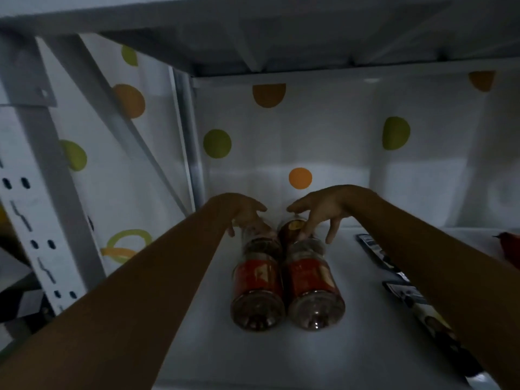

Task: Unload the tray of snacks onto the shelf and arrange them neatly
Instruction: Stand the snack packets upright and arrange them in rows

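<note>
Two clear bottles with red labels lie side by side on the white shelf (365, 319), bases toward me: the left bottle (257, 285) and the right bottle (313, 285). Behind them a dark brown bottle (291, 228) with a yellow spot is partly hidden. My left hand (243, 213) rests on the far end of the left bottle, fingers loosely spread. My right hand (323, 209) reaches over the right bottle's far end, its fingertips touching the brown bottle and the right bottle.
Dark snack packets (408, 294) lie along the shelf's right side under my right forearm. A red object (509, 246) sits at the far right edge. A dotted white sheet (309, 136) lines the back and left. Grey metal uprights (42, 164) stand at left, a shelf board overhead.
</note>
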